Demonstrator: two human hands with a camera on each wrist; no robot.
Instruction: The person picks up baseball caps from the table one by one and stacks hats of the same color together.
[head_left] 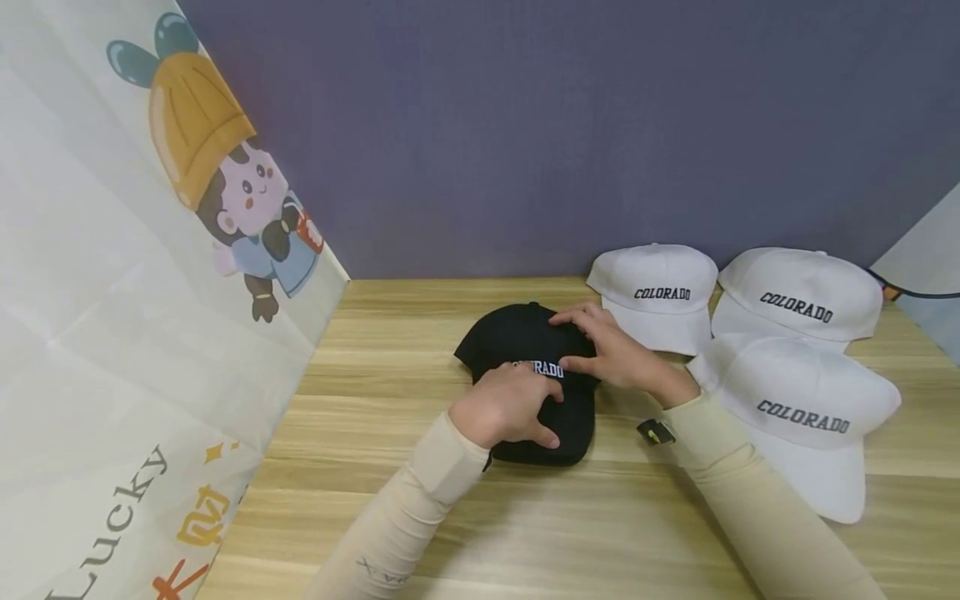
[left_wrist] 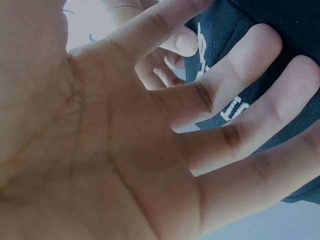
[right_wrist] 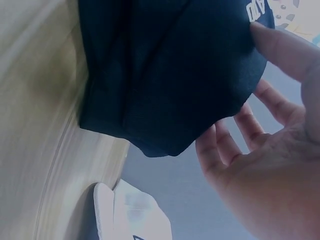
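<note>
A black baseball cap [head_left: 517, 337] with white "COLORADO" lettering sits upright on the table, its brim towards me. My left hand [head_left: 501, 406] lies over the cap's front and partly hides the lettering. In the left wrist view its fingers [left_wrist: 220, 100] stretch out across the black cloth. My right hand [head_left: 615, 354] touches the crown's right side. Its thumb [right_wrist: 280, 47] rests by the lettering, while the other fingers spread along the top and back of the crown in the right wrist view, lightly bent.
Two white "COLORADO" caps, a smaller one [head_left: 652, 283] and a wider one [head_left: 802, 292], stand along the back at right. Another white cap [head_left: 802, 392] is in front of them. A dark blue-grey panel [head_left: 562, 133] rises behind the wooden table [head_left: 360, 367]; a printed white sheet [head_left: 75, 250] hangs at left.
</note>
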